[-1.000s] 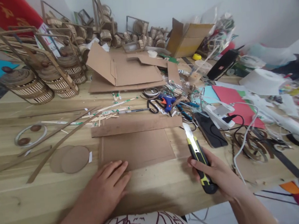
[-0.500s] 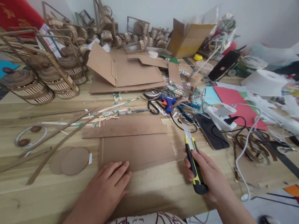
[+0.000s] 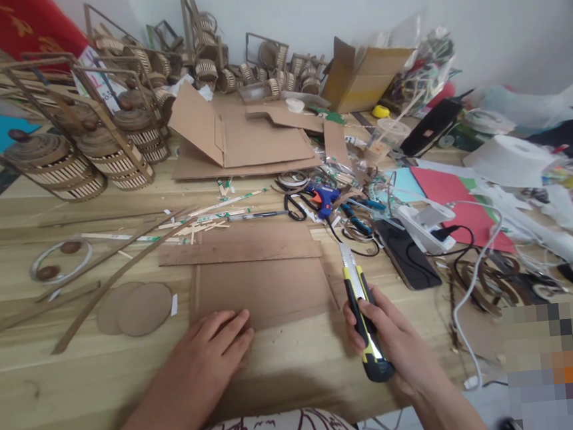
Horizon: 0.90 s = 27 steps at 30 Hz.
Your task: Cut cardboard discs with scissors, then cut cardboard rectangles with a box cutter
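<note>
My right hand [image 3: 384,327] is wrapped round a yellow and black utility knife [image 3: 363,319], its blade out and pointing away from me. The knife is held just right of a flat cardboard sheet [image 3: 267,287]. On the near left corner of that sheet rests my left hand [image 3: 217,345], laid flat with fingers stretched out. Across the far part of the sheet lies a narrow brown strip [image 3: 239,251]. Left of my left hand are two overlapping cardboard discs [image 3: 144,309].
Lidded slatted baskets [image 3: 54,165] stand at the left. Folded cardboard [image 3: 264,140] lies behind thin sticks and a pen [image 3: 261,215]. A blue glue gun [image 3: 325,199], a phone [image 3: 408,254] and a power strip [image 3: 425,226] with cables are on the right.
My right hand has moved slightly left with the utility knife, bringing the blade closer to the cardboard sheet. My left hand stays in place.
</note>
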Tool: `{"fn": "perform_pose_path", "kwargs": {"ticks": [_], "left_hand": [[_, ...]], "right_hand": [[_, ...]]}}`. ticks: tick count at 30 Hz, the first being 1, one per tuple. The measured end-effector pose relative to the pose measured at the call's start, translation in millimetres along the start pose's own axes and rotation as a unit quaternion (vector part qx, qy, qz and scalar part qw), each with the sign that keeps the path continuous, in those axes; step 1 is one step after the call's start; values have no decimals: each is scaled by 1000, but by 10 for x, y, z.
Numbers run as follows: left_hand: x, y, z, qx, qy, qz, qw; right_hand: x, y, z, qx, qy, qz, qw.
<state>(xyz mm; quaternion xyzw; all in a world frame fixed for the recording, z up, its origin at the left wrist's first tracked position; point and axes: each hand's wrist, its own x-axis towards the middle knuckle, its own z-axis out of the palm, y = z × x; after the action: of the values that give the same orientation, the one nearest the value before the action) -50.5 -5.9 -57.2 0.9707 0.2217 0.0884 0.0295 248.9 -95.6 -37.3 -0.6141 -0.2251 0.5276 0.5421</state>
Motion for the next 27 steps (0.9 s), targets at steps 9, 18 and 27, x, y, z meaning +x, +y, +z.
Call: {"fn": "perform_pose_path", "kwargs": {"ticks": [9,18,27], "left_hand": [[44,-12,-73,50,-60,-22,997],[90,-117,-54,68,-32,-18,997],[97,-209,-66,45,-5,-5,999]], "right_hand": [[-124,-127,64,31,-53,36,997],[-80,-41,-33,32,-126,60,990],[9,-169,29,-150,-154,43,976]]}}
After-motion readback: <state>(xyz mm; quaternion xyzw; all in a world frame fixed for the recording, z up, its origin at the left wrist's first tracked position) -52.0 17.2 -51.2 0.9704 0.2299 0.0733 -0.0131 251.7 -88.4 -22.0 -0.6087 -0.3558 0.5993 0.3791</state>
